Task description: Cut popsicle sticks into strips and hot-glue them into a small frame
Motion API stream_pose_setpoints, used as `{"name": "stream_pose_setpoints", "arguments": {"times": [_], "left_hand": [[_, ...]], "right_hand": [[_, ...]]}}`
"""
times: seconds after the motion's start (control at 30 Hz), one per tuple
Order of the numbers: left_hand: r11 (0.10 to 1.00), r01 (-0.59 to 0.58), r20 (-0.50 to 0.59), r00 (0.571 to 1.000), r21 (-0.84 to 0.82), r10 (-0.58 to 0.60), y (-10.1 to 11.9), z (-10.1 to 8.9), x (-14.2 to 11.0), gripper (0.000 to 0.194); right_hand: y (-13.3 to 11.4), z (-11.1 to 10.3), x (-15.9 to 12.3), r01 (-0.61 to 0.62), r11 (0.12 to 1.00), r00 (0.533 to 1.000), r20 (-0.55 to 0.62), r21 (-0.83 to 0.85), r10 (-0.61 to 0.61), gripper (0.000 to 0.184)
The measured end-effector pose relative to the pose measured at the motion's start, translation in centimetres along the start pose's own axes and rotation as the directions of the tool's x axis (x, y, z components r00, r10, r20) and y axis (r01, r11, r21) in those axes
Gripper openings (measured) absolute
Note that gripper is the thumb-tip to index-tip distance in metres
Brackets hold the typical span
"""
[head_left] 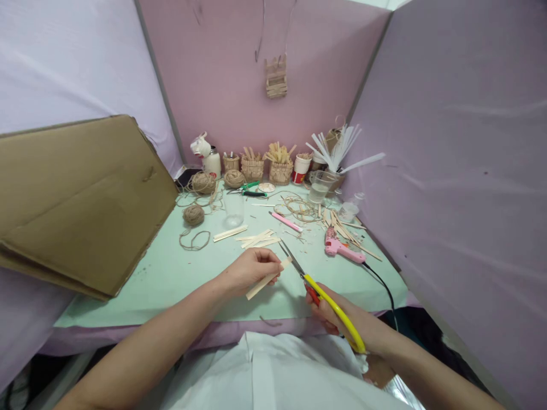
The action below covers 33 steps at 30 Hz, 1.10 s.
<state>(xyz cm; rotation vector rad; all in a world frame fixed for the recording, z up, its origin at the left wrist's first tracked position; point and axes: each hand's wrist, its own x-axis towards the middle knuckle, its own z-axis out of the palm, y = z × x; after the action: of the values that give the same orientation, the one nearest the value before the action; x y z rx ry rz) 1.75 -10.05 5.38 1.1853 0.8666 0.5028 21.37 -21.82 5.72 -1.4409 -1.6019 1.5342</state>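
Counter [166,267]: smooth, pale green. Cardboard [81,199]: brown, flat-faced, creased, angular, tilted at left. Scissors [327,295]: metal blades slightly parted, yellow handle curved, clasped in the right hand [327,313]. Clear cup [318,179]: part-filled with clear liquid [318,195], placed toward the back. Tan basket [281,172]: rough-textured, packed with pale wooden sticks [278,152]. Twine ball [194,214]: brown, fibrous, round. Wooden strip [261,286]: thin, flat, pinched by the left hand [256,266] above the counter's front, tip held at the blades; contact cannot be told.
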Motion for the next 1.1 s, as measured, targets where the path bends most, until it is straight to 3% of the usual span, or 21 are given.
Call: {"name": "stream_pose_setpoints", "arguments": {"times": [0.4,0.9,1.0,1.1], "left_hand": [[1.0,0.005,-0.011,1.0,0.006,-0.005,-0.2,0.0,0.1,0.017],[0.999,0.042,0.032,0.999,-0.019,-0.041,-0.6,-0.1,0.2,0.017],[0.996,0.087,0.06,0.995,-0.029,-0.085,-0.6,0.2,0.4,0.015],[0.989,0.139,0.115,0.985,-0.054,-0.132,-1.1,0.9,0.8,0.015]], "right_hand": [[0.2,0.1,-0.1,-0.028,1.0,1.0,-0.006,0.008,0.028,0.045],[-1.2,0.5,-0.4,-0.073,0.997,0.996,-0.05,0.041,0.075,0.044],[-1.1,0.5,-0.8,-0.129,0.986,0.988,-0.066,0.103,0.136,0.041],[-0.3,0.9,-1.8,-0.279,0.944,0.952,-0.079,0.177,0.296,0.04]]}}
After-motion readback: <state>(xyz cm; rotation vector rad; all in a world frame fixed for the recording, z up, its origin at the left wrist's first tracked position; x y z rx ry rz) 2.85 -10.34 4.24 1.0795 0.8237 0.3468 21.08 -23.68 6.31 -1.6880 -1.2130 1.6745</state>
